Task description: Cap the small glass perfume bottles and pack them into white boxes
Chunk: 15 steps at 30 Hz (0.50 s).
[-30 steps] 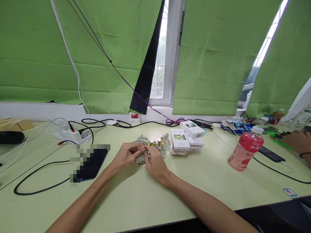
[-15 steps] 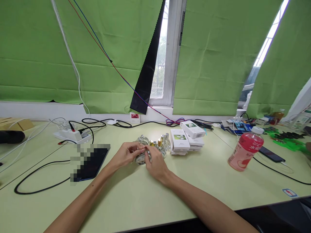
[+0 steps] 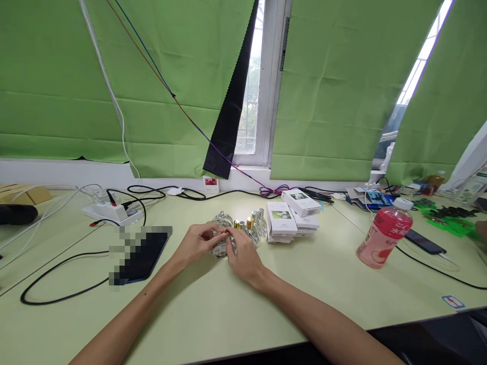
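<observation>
My left hand (image 3: 200,242) and my right hand (image 3: 243,253) meet at the fingertips over the middle of the table (image 3: 213,314). Both are closed in a pinch around something small, too hidden to name. Just under and behind the fingers lie glass pieces, one round clear piece (image 3: 219,249) among them. Several small glass bottles (image 3: 259,223) with silver and gold caps stand close behind my right hand. To their right is a pile of white boxes (image 3: 281,219) with green and white pictures.
A pink drink bottle (image 3: 385,234) stands at the right, beside a phone (image 3: 425,242). A dark tablet (image 3: 146,256), partly blurred out, lies left of my left arm. Behind it are a power strip (image 3: 114,210) and black cables. Green plastic pieces (image 3: 449,223) lie far right.
</observation>
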Tool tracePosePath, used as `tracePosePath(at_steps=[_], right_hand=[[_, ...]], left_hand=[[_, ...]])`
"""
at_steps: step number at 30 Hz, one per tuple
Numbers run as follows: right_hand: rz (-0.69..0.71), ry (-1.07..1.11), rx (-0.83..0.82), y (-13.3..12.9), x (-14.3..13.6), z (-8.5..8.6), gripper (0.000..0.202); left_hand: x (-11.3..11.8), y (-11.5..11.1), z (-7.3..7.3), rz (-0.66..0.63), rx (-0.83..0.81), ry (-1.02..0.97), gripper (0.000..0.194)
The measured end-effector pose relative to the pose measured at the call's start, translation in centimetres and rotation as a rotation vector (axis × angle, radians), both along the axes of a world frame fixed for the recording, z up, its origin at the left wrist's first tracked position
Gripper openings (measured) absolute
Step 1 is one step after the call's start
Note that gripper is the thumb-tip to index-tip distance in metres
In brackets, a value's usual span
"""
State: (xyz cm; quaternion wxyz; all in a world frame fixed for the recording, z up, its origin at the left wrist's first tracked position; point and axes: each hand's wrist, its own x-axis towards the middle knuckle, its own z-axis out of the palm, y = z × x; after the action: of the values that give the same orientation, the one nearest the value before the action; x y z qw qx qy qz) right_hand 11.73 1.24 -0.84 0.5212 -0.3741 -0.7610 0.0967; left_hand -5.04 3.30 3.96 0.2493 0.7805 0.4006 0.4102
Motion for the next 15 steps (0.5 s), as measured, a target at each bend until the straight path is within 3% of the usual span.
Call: tracePosePath(at_steps=[15], right_hand=[[0.002,-0.002,-0.01,-0.11,0.04,0.2,0.035]], left_hand=[[0.04,-0.03,-0.03,0.014,0.008,0.007,0.034]])
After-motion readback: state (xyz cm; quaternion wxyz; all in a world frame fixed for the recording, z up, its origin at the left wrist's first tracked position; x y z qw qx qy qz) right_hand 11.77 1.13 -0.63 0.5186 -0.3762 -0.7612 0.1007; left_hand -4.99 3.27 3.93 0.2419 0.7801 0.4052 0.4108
